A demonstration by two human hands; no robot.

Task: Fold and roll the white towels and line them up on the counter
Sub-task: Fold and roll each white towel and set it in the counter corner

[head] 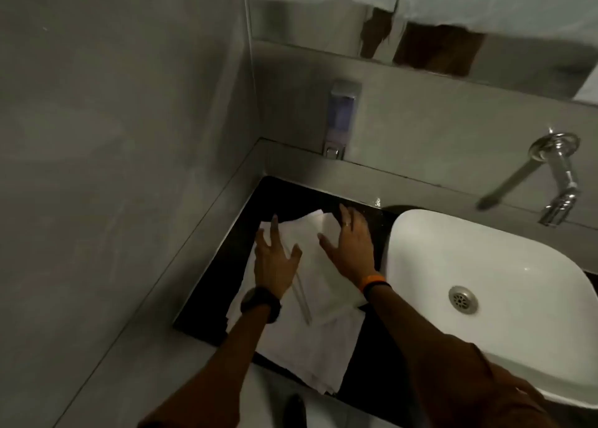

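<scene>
A white towel (310, 330) lies spread on the black counter (207, 301), its near end hanging over the front edge. A grey stripe runs along it. My left hand (275, 259) rests flat on the towel's left part, fingers spread, a dark watch on the wrist. My right hand (351, 243) lies flat on the towel's far right part, fingers apart, a ring on one finger and an orange band on the wrist. Neither hand grips the cloth.
A white basin (485, 259) sits just right of the towel, with a drain (463, 299). A chrome wall tap (550, 175) sticks out above it. A soap dispenser (341, 120) hangs on the back wall. A grey wall (113, 168) closes the left side.
</scene>
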